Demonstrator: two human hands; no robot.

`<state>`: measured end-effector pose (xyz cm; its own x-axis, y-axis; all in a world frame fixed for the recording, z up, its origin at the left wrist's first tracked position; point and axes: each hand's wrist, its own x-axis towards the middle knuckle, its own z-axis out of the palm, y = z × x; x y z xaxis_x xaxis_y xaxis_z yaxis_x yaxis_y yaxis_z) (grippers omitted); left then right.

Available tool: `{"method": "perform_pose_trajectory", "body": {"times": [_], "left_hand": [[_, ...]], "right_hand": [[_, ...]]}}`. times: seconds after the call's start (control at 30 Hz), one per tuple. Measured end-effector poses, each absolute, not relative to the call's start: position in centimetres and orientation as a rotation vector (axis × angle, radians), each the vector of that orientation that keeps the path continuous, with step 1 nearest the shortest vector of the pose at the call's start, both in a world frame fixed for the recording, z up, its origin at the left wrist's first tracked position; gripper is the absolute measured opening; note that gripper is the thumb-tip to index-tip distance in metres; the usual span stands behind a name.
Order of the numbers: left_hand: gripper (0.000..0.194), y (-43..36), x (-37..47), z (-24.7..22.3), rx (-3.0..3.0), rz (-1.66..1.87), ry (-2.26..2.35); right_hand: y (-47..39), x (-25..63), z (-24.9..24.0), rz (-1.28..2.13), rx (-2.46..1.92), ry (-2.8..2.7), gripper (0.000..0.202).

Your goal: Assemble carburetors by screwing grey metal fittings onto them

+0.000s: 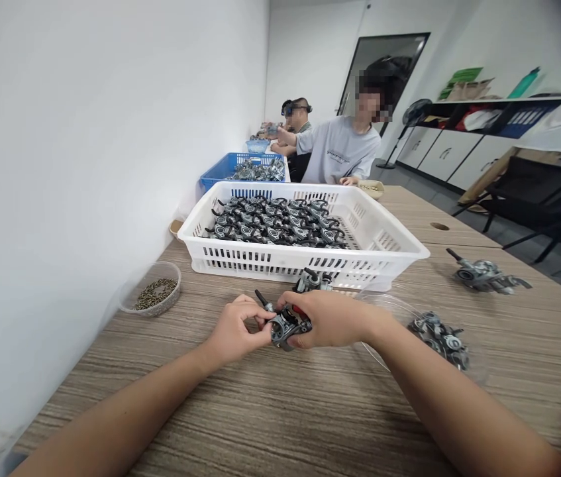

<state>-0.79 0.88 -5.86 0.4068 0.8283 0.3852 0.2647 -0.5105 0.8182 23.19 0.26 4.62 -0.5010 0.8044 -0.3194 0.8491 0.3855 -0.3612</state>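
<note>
A grey metal part with a black stem (284, 328) is between my two hands, just above the wooden table (260, 411). My right hand (327, 318) grips its right side, with something red partly showing under the fingers. My left hand (242, 329) is closed at the part's left side, thumb and fingers pinched on it near the black stem. Another metal part (312, 281) stands right behind my hands, against the white basket (290, 260). Many similar parts (273, 225) lie in rows in that basket.
A tub of small screws (155, 295) sits at the left by the wall. At the right are a clear bowl with metal parts (442, 339) and a loose metal part (486, 275). Behind are a blue basket (215, 173) and two people (342, 149).
</note>
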Motion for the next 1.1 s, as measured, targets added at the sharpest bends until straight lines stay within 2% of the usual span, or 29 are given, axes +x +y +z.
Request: {"method": "perform_pose_trajectory", "body": {"times": [0.47, 0.77, 1.1], "left_hand": [[0.021, 0.9, -0.8, -5.6, 2.004, 1.037, 0.948], [0.016, 1.0, -0.9, -6.3, 1.971, 1.035, 0.981], [0.009, 1.1, -0.8, -6.0, 1.983, 1.069, 1.036]], "right_hand": [[0.9, 23.7, 4.3, -0.725, 1.452, 2.606, 0.061], [1.6, 24.4, 4.6, -0.747, 1.36, 2.729, 0.062], [1.5, 23.5, 4.2, -0.595, 1.386, 2.843, 0.026]]}}
